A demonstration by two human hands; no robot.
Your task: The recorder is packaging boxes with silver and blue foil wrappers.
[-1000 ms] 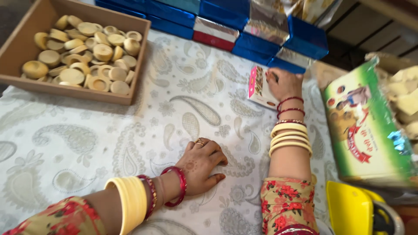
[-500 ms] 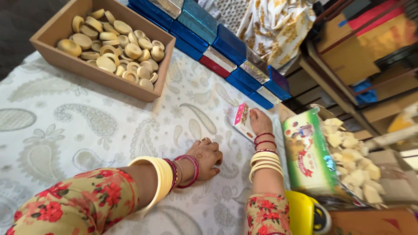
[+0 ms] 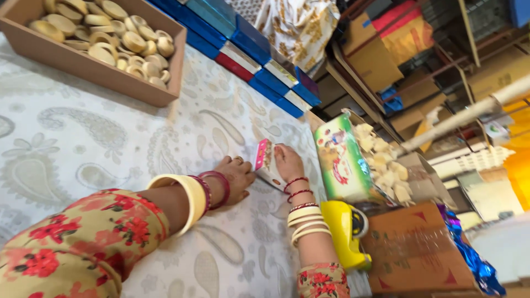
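Both hands met at a small pink and white packet in the middle of the frame, on the patterned surface. The right hand lay on it, fingers together; the left hand rested flat beside it, fingers touching its edge. A wooden tray of round pieces stood at the upper left.

small packet | white with pink edge | flat, tilted up on cloth | between both hands
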